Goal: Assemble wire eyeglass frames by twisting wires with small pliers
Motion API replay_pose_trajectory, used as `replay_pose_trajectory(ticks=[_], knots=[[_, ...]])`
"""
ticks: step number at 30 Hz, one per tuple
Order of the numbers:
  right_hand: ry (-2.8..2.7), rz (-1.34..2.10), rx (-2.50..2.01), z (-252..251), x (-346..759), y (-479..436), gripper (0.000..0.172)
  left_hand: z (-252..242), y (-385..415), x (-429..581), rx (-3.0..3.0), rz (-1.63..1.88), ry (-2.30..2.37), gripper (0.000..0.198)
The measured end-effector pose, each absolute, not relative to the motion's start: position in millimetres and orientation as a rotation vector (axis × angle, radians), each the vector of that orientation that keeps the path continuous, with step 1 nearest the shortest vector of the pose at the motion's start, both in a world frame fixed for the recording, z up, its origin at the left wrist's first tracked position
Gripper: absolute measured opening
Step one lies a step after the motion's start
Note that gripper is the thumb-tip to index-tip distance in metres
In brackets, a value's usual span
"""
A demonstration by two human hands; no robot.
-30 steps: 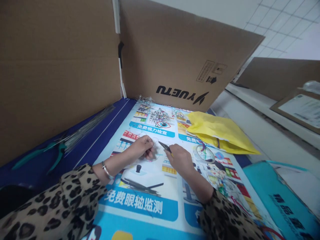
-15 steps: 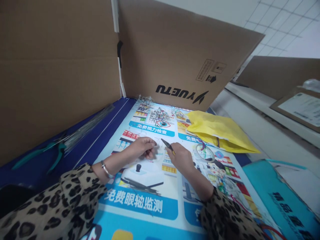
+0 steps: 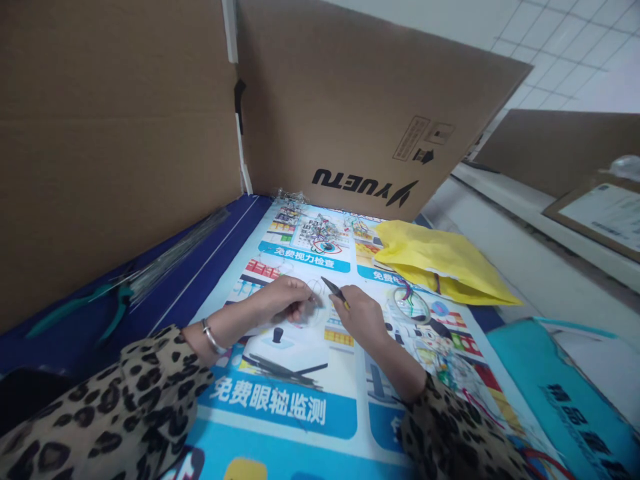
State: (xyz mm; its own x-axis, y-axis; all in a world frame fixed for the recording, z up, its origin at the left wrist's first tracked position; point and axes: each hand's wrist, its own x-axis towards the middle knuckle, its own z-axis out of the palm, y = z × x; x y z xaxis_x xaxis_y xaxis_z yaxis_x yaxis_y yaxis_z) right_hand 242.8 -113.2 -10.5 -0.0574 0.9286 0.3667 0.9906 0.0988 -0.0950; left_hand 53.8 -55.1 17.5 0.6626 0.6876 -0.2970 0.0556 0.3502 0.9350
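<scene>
My left hand [image 3: 286, 299], below a silver bangle [image 3: 214, 339], is closed in a pinch on a thin wire [image 3: 317, 287] that bends in a faint loop past the fingertips. Wrapped in my right hand [image 3: 364, 321] is a pair of pliers [image 3: 332, 288]; its dark pointed jaws face the left fingertips, and a bit of yellow handle shows. The jaws are apart from the left fingers. Whether they touch the wire I cannot tell. Below the hands, several dark thin strips [image 3: 285, 371] lie on the printed sheet [image 3: 280, 445].
Cardboard panels [image 3: 120, 133] wall off the left and back. On the left lie teal-handled pliers [image 3: 118, 312] and a bundle of straight wires [image 3: 173, 257]. A yellow pouch [image 3: 440, 257], a clear ring-shaped roll [image 3: 411, 305], tangled wires [image 3: 323, 230] and a teal box [image 3: 555, 393] lie around.
Both hands stay almost in place. The wire loop at my left fingertips shows slightly differently, and the view has shifted a little.
</scene>
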Motion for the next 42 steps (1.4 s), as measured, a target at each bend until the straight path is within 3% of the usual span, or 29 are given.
replay_pose_trajectory(ticks=[27, 42], knots=[[-1.965, -0.222, -1.927, -13, 246, -112, 0.024, 9, -52, 56, 1.194, 0.595, 0.854, 0.010], [-2.210, -0.474, -1.902, -4, 229, -121, 0.022, 11, -63, 64, 1.303, 0.632, 0.932, 0.013]])
